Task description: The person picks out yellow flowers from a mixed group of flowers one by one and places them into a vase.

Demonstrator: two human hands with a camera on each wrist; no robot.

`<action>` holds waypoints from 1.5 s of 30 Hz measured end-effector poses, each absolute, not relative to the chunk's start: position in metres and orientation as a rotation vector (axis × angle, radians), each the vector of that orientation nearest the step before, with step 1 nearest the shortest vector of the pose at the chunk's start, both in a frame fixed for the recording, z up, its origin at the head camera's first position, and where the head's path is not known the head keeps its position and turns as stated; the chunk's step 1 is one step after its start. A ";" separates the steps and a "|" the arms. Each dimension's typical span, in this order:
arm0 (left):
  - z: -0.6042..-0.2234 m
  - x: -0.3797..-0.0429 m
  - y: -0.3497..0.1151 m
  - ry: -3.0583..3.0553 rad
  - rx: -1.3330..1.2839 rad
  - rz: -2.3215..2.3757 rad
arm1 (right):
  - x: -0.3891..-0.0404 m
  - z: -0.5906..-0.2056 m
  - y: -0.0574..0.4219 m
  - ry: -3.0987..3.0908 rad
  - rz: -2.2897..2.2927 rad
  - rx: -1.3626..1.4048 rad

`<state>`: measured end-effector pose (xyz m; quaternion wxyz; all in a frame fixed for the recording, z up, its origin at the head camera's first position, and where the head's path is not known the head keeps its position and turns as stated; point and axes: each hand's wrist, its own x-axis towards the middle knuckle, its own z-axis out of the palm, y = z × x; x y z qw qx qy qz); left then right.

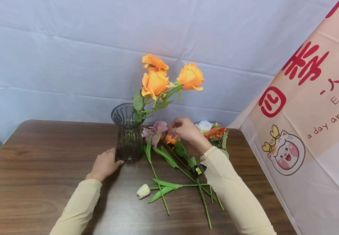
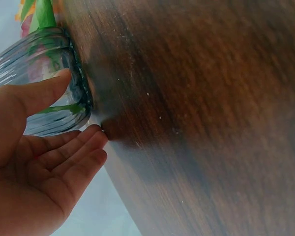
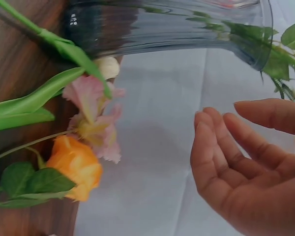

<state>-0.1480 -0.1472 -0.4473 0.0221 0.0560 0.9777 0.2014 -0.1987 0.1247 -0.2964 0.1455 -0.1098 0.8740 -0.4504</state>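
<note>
A ribbed grey glass vase (image 1: 129,143) stands upright toward the back of the table, with orange roses (image 1: 155,84) and an orange ruffled flower (image 1: 154,62) leaning right out of it. Beside its base is my left hand (image 1: 104,164), fingers extended. In the left wrist view the thumb (image 2: 49,91) lies against the glass, or just in front of it. My right hand (image 1: 186,130) hovers right of the vase, fingers loosely bent and holding nothing. Below it lie a pink-purple flower (image 3: 96,113) and an orange rose (image 3: 76,167).
A white tulip (image 1: 143,191) and several green stems (image 1: 160,186) lie across the wooden table (image 1: 55,169). White and orange-red flowers (image 1: 215,132) are partly behind the right arm. A pale cloth (image 1: 69,65) hangs behind; a printed banner (image 1: 313,107) is at the right.
</note>
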 end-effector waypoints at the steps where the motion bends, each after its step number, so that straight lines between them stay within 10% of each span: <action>1: -0.447 -0.148 -0.147 3.027 0.172 0.623 | -0.198 -0.299 0.127 2.511 -1.300 -0.294; 45: -0.448 -0.148 -0.146 3.021 0.170 0.605 | -0.164 -0.401 0.214 2.470 -1.186 0.157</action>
